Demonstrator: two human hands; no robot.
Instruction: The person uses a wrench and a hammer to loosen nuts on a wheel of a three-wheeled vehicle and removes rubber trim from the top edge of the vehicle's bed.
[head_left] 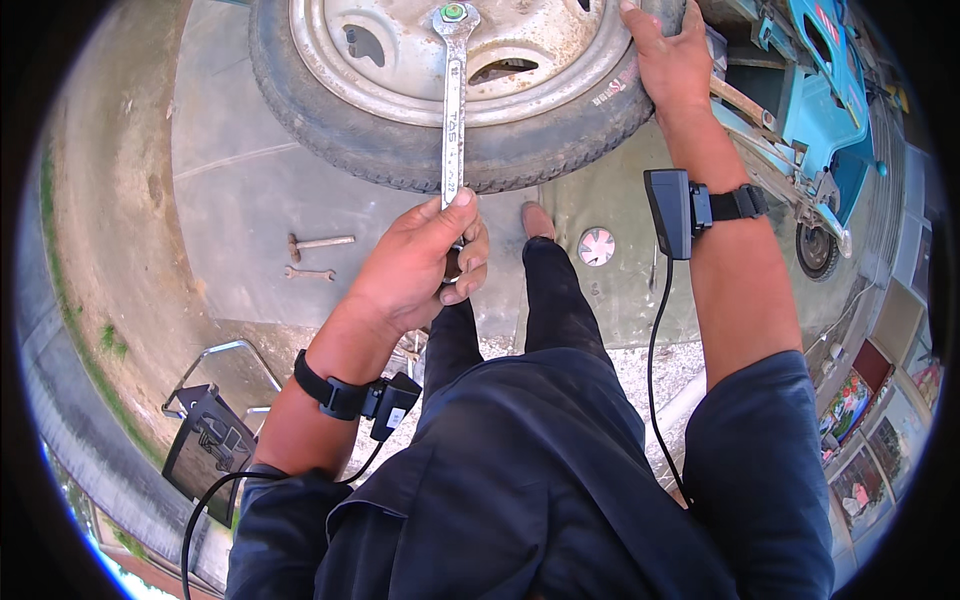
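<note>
A wheel with a black tyre [370, 145] and a worn, rust-spotted silver rim [530, 100] fills the top middle of the head view. My left hand [415, 255] is closed around the lower end of a long silver wrench [453, 120]. That wrench lies upright across the rim, and its open jaw is at a greenish nut [454, 13] in the hub. Part of the wrench's lower end is hidden by my fingers. On the right side of the wheel, my right hand [675, 65] grips the tyre, its thumb by the rim's edge.
A hammer [325, 242] and a short wrench [312, 273] lie on the ground at left. Right of my foot is a round pink-and-silver disc [596, 246]. A blue vehicle [815, 110] stands at far right. A metal-framed chair [210, 445] is at lower left.
</note>
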